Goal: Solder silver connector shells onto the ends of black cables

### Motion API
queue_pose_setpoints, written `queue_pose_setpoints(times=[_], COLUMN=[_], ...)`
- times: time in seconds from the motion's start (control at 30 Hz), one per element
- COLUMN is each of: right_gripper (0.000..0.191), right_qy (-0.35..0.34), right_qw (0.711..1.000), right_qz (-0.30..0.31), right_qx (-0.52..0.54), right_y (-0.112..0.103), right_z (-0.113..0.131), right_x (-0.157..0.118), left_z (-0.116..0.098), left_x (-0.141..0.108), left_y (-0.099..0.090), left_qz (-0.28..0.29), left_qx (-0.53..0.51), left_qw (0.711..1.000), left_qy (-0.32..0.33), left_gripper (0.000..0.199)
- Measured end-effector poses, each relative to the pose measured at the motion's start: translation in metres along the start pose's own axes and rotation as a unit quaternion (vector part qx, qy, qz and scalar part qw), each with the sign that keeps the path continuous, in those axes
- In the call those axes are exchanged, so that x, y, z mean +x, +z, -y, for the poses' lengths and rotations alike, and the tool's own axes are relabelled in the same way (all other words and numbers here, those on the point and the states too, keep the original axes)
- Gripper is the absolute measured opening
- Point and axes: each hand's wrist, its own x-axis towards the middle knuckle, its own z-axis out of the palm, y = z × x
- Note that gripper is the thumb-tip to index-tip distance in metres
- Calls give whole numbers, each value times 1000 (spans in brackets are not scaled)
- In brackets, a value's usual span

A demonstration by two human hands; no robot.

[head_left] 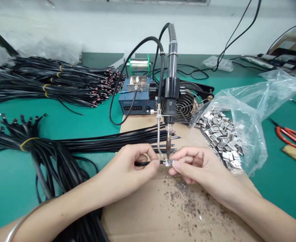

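My left hand (140, 164) pinches a black cable (141, 163) close to its stripped end, where thin coloured wires show. Between thumb and fingers, my right hand (190, 163) grips a small metal connector (170, 162). The wire ends meet the connector right under the tip of an upright soldering iron (168, 143), which is clamped in a stand. A thin metal feed tube (158, 134) runs down beside the iron and ends just above the wires. Whether the tip touches the joint is too small to tell.
Bundled black cables (62, 80) lie left, with more (29, 144) nearer. Behind the iron are a blue soldering station (135, 101), solder spool (140, 64) and round fan (183, 106). At right: loose connectors (221, 134), a plastic bag (254, 124) and orange-handled cutters (290, 137). Spotted cardboard (138, 211) lies below.
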Motion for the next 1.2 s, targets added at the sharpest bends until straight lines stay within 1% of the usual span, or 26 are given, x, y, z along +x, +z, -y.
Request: queue_pose_setpoints(times=[0.17, 0.33, 0.5, 0.73, 0.9, 0.97, 1.1, 1.2], right_gripper=[15, 15, 13, 16, 14, 14, 14, 14], right_qy=[1, -10, -15, -17, -12, -9, -15, -11], right_qw=[1000, 1000, 999, 1000, 1000, 1000, 1000, 1000], right_qz=[-11, -8, 4, 11, 18, 17, 3, 8], right_qx=[-4, -8, -28, -4, 1, -1, -9, -13], right_y=[1, 0, -1, 0, -1, -1, -1, -1], right_z=[0, -1, -4, -3, 1, -1, -4, -3], right_x=[1, 2, 2, 1, -1, -1, 1, 1], left_z=[1, 1, -1, -1, -2, -1, 2, 2], left_x=[0, 0, 1, 0, -2, -2, -2, -2], left_y=[1, 0, -1, 1, 2, 2, 2, 2], left_qz=[-2, -1, 4, 5, 7, 7, 0, 1], left_qx=[22, 44, 21, -13, -31, -20, 45, 37], left_qw=[1000, 999, 999, 1000, 999, 1000, 999, 999], left_qy=[-3, 27, 27, 1, 3, 1, -17, -17], left_gripper=[16, 20, 20, 18, 18, 19, 21, 21])
